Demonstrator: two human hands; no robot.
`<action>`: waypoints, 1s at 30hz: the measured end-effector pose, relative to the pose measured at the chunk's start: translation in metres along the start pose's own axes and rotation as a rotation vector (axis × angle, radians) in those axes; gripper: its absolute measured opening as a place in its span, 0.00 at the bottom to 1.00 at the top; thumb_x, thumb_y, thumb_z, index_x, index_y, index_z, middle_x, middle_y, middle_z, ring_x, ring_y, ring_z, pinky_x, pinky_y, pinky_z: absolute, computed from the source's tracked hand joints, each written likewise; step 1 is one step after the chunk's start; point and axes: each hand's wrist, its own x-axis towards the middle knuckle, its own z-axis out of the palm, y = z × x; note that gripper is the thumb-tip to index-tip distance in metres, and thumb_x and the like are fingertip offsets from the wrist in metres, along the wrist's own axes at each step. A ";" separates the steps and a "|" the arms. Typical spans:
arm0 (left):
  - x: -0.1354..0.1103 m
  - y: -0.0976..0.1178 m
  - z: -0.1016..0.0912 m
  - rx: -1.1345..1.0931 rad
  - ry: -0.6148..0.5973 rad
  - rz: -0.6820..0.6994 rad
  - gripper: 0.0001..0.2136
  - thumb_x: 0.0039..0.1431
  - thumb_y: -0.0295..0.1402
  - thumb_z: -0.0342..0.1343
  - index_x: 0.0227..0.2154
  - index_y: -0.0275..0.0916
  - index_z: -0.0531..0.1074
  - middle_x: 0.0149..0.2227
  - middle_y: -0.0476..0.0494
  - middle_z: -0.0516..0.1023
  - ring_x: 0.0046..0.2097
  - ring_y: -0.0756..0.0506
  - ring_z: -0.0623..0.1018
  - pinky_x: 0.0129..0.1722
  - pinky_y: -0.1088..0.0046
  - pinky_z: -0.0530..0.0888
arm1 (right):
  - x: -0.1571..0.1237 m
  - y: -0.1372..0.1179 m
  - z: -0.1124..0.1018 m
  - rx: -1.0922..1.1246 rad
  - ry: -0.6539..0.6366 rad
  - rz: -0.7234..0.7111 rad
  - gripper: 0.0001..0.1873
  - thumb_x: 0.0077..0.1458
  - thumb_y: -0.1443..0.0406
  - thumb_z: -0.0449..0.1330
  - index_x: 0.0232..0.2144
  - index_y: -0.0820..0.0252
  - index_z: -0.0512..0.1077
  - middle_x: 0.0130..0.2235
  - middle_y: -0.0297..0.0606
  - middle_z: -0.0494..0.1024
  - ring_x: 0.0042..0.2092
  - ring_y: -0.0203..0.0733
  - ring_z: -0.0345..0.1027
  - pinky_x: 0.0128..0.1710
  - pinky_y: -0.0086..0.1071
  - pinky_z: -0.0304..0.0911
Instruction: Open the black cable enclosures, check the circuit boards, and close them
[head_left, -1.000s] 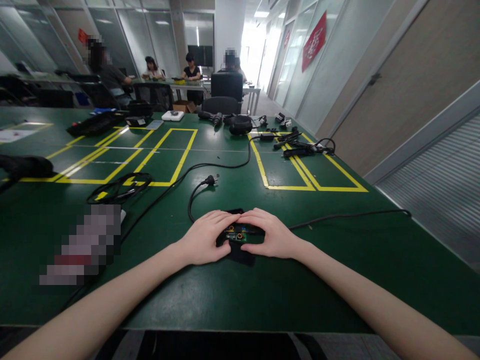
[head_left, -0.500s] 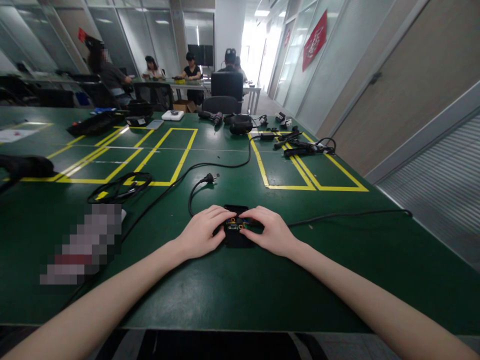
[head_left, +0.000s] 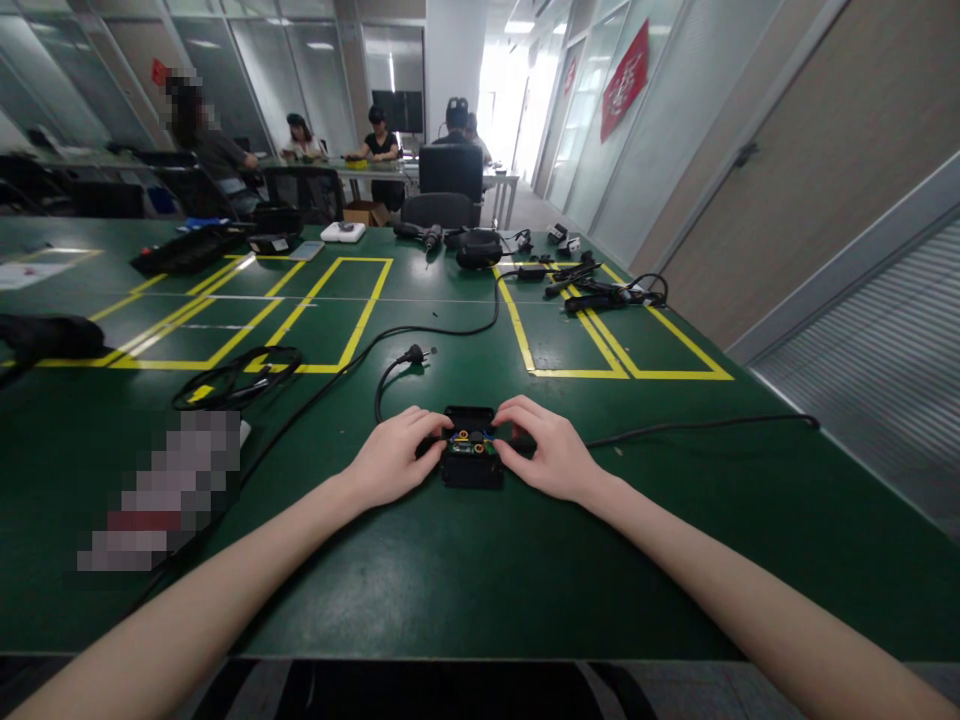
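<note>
A small circuit board (head_left: 469, 447) with copper-coloured coils and blue wires lies between two black case halves, the far half (head_left: 470, 412) and the near half (head_left: 472, 474). My left hand (head_left: 395, 455) curls round the board's left end, thumb in front and fingers behind. At the right end, my right hand (head_left: 551, 452) holds in a similar curved grip; its fingertips partly hide the contact. A black cord with a plug (head_left: 412, 355) runs behind my left hand. Another black cable (head_left: 697, 425) leads off to the right from behind my right hand.
Coiled black cable (head_left: 240, 378) and a blurred-out long item (head_left: 169, 490) lie at left. Yellow tape outlines (head_left: 366, 310) mark the green table (head_left: 390, 590). Farther back are a power drill (head_left: 427, 238), black adapters and cords (head_left: 600, 298). People sit at a far table.
Both hands have drawn apart from over the circuit board to its ends, so more of the board and case shows. The view has shifted slightly.
</note>
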 end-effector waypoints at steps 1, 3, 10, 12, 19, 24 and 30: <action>0.000 0.000 0.000 -0.012 0.007 -0.010 0.08 0.66 0.28 0.54 0.45 0.40 0.74 0.38 0.45 0.80 0.41 0.44 0.80 0.43 0.67 0.79 | 0.000 0.003 -0.004 -0.016 -0.028 -0.014 0.06 0.60 0.67 0.61 0.41 0.56 0.73 0.43 0.40 0.79 0.36 0.42 0.73 0.37 0.35 0.71; 0.000 0.000 -0.001 -0.031 0.020 -0.022 0.07 0.65 0.28 0.55 0.43 0.40 0.74 0.38 0.45 0.79 0.40 0.44 0.80 0.42 0.68 0.79 | 0.000 0.008 -0.009 -0.048 -0.079 -0.069 0.05 0.58 0.68 0.62 0.38 0.56 0.73 0.40 0.41 0.79 0.39 0.46 0.73 0.39 0.38 0.70; 0.001 0.000 -0.002 -0.042 0.049 -0.007 0.05 0.64 0.28 0.54 0.39 0.40 0.74 0.35 0.46 0.79 0.38 0.45 0.79 0.39 0.70 0.77 | -0.002 0.020 -0.007 -0.044 -0.094 -0.093 0.03 0.63 0.68 0.61 0.38 0.58 0.75 0.35 0.40 0.80 0.37 0.44 0.73 0.38 0.36 0.68; 0.001 0.000 -0.003 -0.034 0.044 -0.003 0.04 0.64 0.28 0.54 0.37 0.40 0.74 0.34 0.46 0.79 0.37 0.46 0.79 0.38 0.70 0.76 | -0.004 0.019 -0.006 -0.016 -0.112 -0.068 0.04 0.64 0.68 0.60 0.40 0.58 0.76 0.36 0.39 0.81 0.33 0.41 0.73 0.34 0.33 0.66; 0.001 0.004 -0.007 -0.056 0.096 0.056 0.06 0.65 0.28 0.53 0.35 0.38 0.75 0.33 0.46 0.79 0.35 0.46 0.78 0.36 0.71 0.75 | -0.006 0.012 -0.009 0.045 -0.051 -0.085 0.06 0.66 0.66 0.59 0.41 0.59 0.76 0.34 0.37 0.80 0.29 0.37 0.70 0.31 0.30 0.65; 0.001 0.007 -0.009 -0.073 0.104 0.088 0.06 0.64 0.28 0.53 0.34 0.39 0.75 0.32 0.46 0.79 0.34 0.46 0.78 0.36 0.71 0.74 | -0.005 0.009 -0.010 0.084 -0.057 -0.102 0.06 0.66 0.65 0.59 0.40 0.59 0.76 0.34 0.37 0.81 0.29 0.37 0.71 0.31 0.30 0.66; -0.003 0.010 -0.012 -0.099 0.041 0.150 0.06 0.61 0.28 0.53 0.32 0.38 0.75 0.30 0.46 0.77 0.31 0.48 0.76 0.32 0.74 0.73 | -0.006 0.004 -0.018 0.164 -0.106 -0.162 0.06 0.66 0.65 0.59 0.37 0.58 0.77 0.32 0.37 0.81 0.30 0.38 0.73 0.30 0.31 0.67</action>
